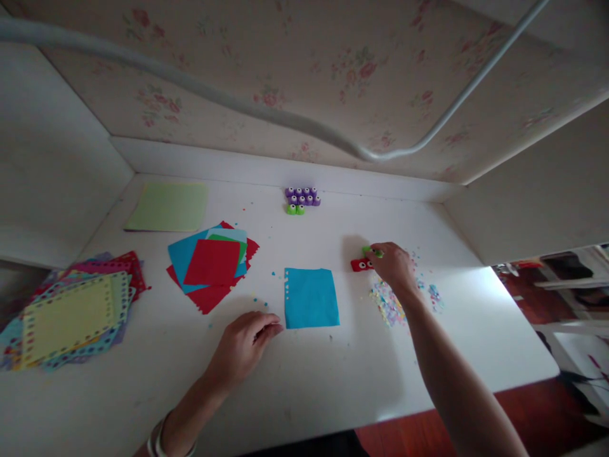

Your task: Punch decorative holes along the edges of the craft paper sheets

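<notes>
A blue paper square point(311, 298) lies flat on the table, with a row of small holes punched down its left edge. My left hand point(247, 343) rests beside the paper's lower left corner, fingers curled together; whether anything is pinched in them is hidden. Over on the right, my right hand point(392, 263) has its fingers closed on a green craft punch point(366, 251). Directly in front of that punch are red craft punches point(359, 264), partly covered by my fingers. Colourful paper confetti point(387, 304) is heaped below my right hand.
Purple punches point(304, 195) and two green punches point(295, 209) stand near the back wall. To the left lie red, blue and green sheets point(214, 263), a pale green stack point(166, 206) and a pile of punched sheets point(71, 317). A white cable point(285, 117) hangs across the top.
</notes>
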The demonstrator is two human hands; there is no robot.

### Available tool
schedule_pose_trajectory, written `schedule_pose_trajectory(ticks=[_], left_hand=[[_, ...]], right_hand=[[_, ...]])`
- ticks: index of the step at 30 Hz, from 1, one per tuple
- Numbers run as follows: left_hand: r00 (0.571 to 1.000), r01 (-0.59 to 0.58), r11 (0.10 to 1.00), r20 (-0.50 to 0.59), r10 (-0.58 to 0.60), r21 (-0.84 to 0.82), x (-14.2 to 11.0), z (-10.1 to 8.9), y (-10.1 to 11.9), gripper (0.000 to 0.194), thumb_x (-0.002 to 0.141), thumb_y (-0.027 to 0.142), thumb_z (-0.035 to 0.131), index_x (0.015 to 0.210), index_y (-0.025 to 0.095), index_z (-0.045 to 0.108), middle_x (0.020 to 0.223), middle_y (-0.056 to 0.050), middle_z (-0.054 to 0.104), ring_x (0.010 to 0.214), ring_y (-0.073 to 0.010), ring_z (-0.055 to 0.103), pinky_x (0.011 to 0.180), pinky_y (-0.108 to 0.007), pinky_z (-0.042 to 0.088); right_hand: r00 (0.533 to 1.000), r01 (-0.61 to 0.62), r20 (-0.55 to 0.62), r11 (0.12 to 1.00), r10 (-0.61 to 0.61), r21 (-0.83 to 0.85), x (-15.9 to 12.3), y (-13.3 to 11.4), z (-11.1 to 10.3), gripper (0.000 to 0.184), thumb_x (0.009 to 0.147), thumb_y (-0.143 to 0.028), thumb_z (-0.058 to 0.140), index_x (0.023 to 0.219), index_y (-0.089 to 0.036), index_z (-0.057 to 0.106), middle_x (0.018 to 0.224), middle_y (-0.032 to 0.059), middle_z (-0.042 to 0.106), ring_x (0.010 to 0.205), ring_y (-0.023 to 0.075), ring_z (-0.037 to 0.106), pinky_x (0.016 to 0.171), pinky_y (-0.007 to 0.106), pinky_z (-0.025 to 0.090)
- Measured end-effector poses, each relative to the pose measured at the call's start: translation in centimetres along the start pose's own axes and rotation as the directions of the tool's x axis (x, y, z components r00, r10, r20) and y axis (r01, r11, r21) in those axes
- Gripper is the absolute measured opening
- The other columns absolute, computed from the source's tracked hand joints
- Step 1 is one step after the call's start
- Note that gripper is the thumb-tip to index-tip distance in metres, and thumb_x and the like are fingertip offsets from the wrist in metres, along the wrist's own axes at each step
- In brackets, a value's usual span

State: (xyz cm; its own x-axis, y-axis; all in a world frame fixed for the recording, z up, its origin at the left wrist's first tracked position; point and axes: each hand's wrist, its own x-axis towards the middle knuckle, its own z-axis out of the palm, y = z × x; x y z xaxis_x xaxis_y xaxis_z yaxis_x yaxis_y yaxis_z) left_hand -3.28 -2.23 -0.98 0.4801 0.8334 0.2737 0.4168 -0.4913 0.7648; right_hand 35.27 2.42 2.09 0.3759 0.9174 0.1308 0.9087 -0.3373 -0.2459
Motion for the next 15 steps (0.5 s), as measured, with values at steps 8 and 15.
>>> schedule_pose_trajectory(ticks=[8, 15], left_hand=[[0.995, -0.099, 0.986, 0.046, 0.094, 0.132, 0.1, 0.6, 0.1, 0.019, 0.098, 0.026, 0.053, 0.099, 0.021, 0.072, 0.093, -0.004, 0.073, 0.085, -0.0174, 0.068, 0.081, -0.032, 0.057], [0.955, -0.284, 0.857, 0.210, 0.211, 0.429, -0.9, 1.5, 0.3, 0.028, 0.097, 0.021, 0.052, 0.122, 0.021, 0.065, 0.123, -0.008, 0.067, 0.095, -0.0242, 0.066, 0.082, -0.043, 0.055]], right_hand=[[0.976, 0.210, 0.028, 0.965, -0.217, 0.156, 0.8, -5.7, 1.5, 0.030, 0.092, -0.033, 0.053, 0.110, -0.018, 0.073, 0.109, 0.0089, 0.072, 0.087, 0.0205, 0.068, 0.083, 0.033, 0.053], [0.922, 0.353, 0.065, 0.898, -0.382, 0.264, 5.5, -14.4, 5.3, 0.045, 0.093, -0.027, 0.055, 0.137, -0.018, 0.055, 0.141, 0.0104, 0.056, 0.107, 0.0205, 0.065, 0.095, 0.031, 0.051]])
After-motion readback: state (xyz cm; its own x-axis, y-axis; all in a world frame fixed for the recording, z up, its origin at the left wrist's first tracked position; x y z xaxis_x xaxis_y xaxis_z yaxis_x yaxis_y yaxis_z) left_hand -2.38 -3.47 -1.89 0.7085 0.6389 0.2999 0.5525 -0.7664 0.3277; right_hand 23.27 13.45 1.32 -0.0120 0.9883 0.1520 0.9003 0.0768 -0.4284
